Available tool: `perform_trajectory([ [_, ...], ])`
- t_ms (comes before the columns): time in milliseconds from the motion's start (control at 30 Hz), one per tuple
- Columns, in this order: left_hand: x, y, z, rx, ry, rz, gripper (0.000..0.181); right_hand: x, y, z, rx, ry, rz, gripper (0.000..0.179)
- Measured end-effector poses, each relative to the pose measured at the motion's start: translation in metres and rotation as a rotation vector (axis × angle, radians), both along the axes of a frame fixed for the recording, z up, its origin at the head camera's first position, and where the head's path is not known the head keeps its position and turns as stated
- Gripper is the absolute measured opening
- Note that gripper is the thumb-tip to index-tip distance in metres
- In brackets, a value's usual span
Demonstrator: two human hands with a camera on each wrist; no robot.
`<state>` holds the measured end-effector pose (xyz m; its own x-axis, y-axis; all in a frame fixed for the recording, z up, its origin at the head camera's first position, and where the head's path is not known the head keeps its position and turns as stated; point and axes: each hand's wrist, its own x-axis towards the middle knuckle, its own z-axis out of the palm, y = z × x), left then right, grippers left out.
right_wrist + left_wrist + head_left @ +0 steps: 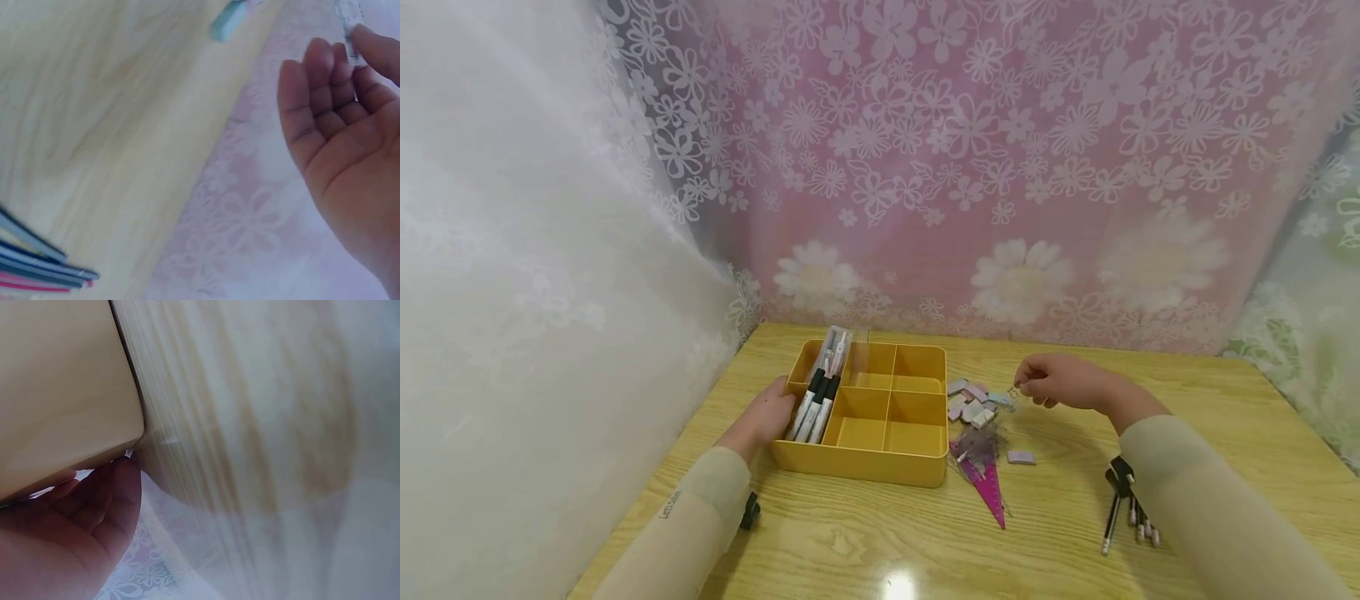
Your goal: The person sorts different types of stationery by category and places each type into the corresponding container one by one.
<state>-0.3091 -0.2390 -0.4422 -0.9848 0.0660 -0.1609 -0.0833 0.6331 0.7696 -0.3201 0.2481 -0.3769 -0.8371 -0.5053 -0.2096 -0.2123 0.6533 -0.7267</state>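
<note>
My left hand (769,410) grips the left side of a yellow divided organizer box (865,463). In the left wrist view its bent fingers lie against the box wall (62,381). My right hand (1063,382) is raised to the right of the box. It pinches a clear plastic strip with dark markings (351,28) between thumb and fingers; the exact kind cannot be told. Below and left of that hand lie a pile of pastel erasers (973,408), a clear set square (979,442) and a magenta one (988,492).
Black-capped white markers (815,408) and a clear case of pens (832,350) fill the box's left compartments. A lone lilac eraser (1021,457) lies right of the set squares. Several pencils (1111,521) lie by the right forearm. Floral cloth (925,167) hangs behind the wooden table (850,550).
</note>
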Motion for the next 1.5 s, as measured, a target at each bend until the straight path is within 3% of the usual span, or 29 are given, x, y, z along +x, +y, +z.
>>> perform_trajectory([
  [233,0.001,0.001,0.001,0.009,0.011,-0.021,0.050,0.001,-0.019,0.026,-0.070,0.068,-0.002,0.026],
  [633,0.001,0.000,0.002,-0.001,0.031,-0.021,0.049,-0.008,-0.058,0.067,-0.069,0.301,-0.092,0.032],
  [967,0.002,0.000,0.002,0.015,0.027,-0.029,0.050,-0.024,-0.100,0.087,-0.149,0.320,-0.174,0.035],
  [1133,0.002,-0.001,0.002,0.009,0.021,-0.017,0.050,-0.036,-0.128,0.087,-0.238,0.304,-0.216,0.031],
  [1267,0.003,-0.001,0.001,0.008,0.019,-0.015,0.050,-0.045,-0.149,0.079,-0.247,0.318,-0.217,0.031],
  [1500,0.000,-0.001,-0.001,0.024,0.026,-0.014,0.049,-0.056,-0.177,0.063,-0.131,0.322,-0.207,0.030],
])
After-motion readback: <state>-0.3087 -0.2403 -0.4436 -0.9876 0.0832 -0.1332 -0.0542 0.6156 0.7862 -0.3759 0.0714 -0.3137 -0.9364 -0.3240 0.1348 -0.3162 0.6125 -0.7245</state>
